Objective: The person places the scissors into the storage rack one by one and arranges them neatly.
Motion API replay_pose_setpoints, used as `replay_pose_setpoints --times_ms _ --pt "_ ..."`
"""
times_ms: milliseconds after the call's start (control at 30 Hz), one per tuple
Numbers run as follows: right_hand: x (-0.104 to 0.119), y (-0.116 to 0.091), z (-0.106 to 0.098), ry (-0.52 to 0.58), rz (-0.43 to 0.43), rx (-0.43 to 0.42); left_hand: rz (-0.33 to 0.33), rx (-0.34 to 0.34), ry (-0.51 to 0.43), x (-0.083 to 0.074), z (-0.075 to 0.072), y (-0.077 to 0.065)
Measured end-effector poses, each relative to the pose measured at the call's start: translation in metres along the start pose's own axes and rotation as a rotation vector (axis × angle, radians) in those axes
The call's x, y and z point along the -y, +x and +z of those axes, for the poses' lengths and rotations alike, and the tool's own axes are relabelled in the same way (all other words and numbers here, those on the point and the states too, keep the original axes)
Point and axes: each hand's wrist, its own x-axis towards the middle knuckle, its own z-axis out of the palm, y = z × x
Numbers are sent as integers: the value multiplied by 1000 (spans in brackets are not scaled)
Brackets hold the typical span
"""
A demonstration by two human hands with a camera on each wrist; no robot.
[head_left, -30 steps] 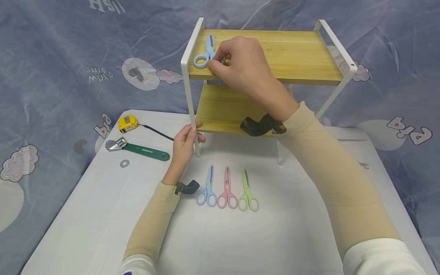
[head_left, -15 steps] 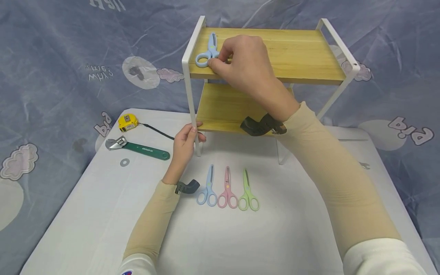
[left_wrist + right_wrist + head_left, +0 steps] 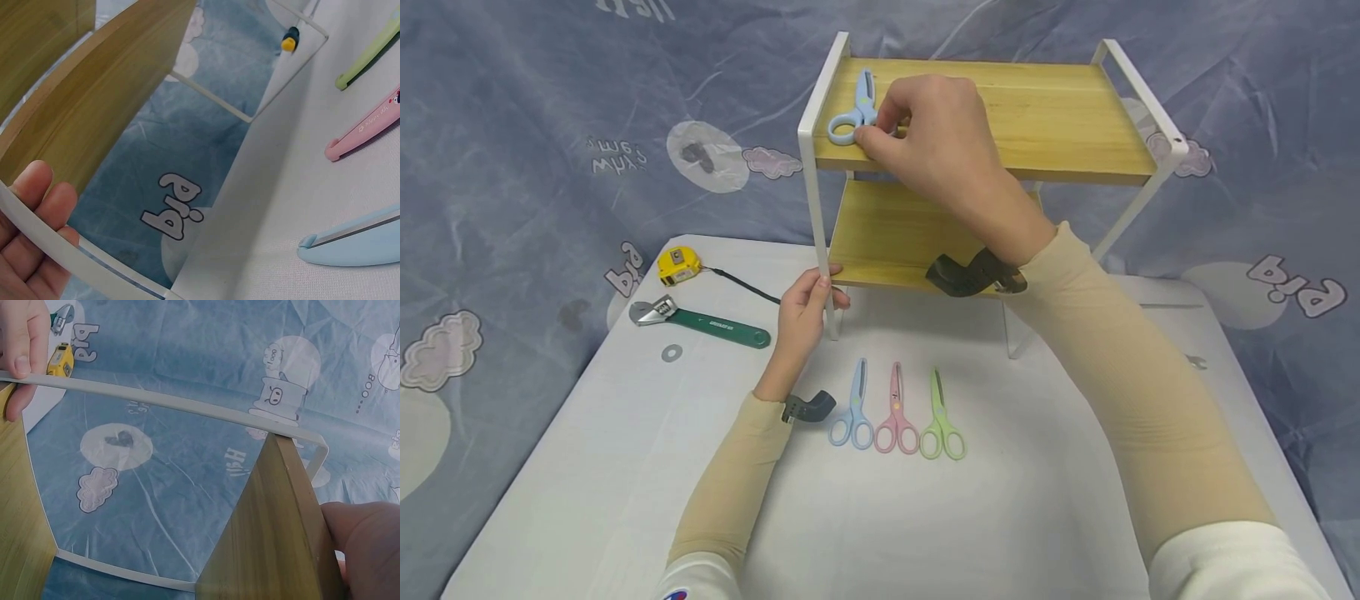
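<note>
A small two-tier rack with wooden boards (image 3: 1052, 117) and a white metal frame stands at the back of the table. My right hand (image 3: 936, 133) pinches the handle of a pair of blue scissors (image 3: 862, 100) at the left end of the top board; its fingers cover one loop. Lower down, my left hand (image 3: 801, 312) grips the rack's front left leg (image 3: 812, 200). Its fingers wrap the white bar (image 3: 94, 270) in the left wrist view. A second pair of blue scissors (image 3: 856, 408), pink scissors (image 3: 896, 407) and green scissors (image 3: 937, 408) lie side by side in front.
Left of the rack lie a yellow tape measure (image 3: 679, 265) with a black strap, a green-handled adjustable wrench (image 3: 718, 327) and a grey washer (image 3: 672, 353). A thin metal rod (image 3: 1172, 305) and a wrench end (image 3: 1197, 362) show at right. A patterned cloth (image 3: 550, 108) hangs behind.
The top-board scissors shift very slightly right and up in the head view, as does the rack. Both hands keep their hold, and the three scissors in front stay put.
</note>
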Motion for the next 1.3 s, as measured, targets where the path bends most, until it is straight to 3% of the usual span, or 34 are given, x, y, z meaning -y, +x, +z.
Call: replay_pose_setpoints --times_ms 400,633,733,1000,1167,1300 --pt "0 -2 0 -2 -11 3 72 -4 6 6 0 0" --pt "-2 -10 -1 8 -56 -31 72 -2 12 6 0 0" --pt "-5 -19 0 38 -124 -76 72 -3 9 5 0 0" --pt "-24 -60 5 204 -458 -282 37 0 5 4 -1 2" --pt "-32 -90 10 334 -537 -405 23 8 2 -11 0 -2" --pt "-43 -115 19 403 -577 -393 21 8 14 -26 1 -7"
